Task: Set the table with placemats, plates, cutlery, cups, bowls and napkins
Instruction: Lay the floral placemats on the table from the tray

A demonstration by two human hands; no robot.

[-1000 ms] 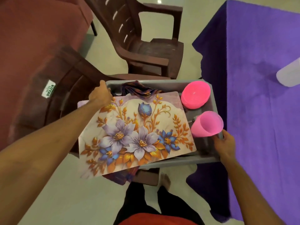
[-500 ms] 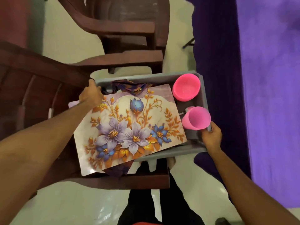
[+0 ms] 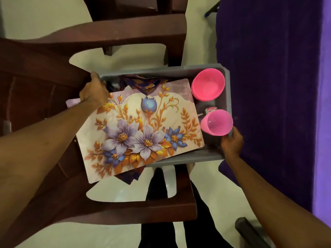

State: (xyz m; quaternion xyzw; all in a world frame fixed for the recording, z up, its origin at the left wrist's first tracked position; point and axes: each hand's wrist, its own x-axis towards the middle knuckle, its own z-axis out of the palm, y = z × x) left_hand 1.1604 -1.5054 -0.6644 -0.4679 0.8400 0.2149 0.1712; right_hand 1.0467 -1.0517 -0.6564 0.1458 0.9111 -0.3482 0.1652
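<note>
A grey plastic tub [image 3: 180, 160] hangs over a dark brown chair, held at both ends. My left hand [image 3: 93, 93] grips its far left corner and my right hand [image 3: 232, 143] grips its near right corner. A floral placemat [image 3: 141, 127] lies slanted across the tub and sticks out over its left side. A pink bowl [image 3: 207, 86] sits in the tub's far right end, with a pink cup [image 3: 216, 122] lying on its side just below it. Dark patterned cloth [image 3: 143, 83] shows behind the placemat, and a small piece of cutlery [image 3: 210, 110] lies between bowl and cup.
The brown plastic chair [image 3: 125, 31] has arms above and below the tub. A table draped in purple cloth [image 3: 268, 86] fills the right side. Pale floor shows between them, and my dark trouser legs [image 3: 161, 212] are below.
The tub, held in both hands, has come down over the chair seat as my view tipped downward. The tabletop and the white item on it have slid out of sight.
</note>
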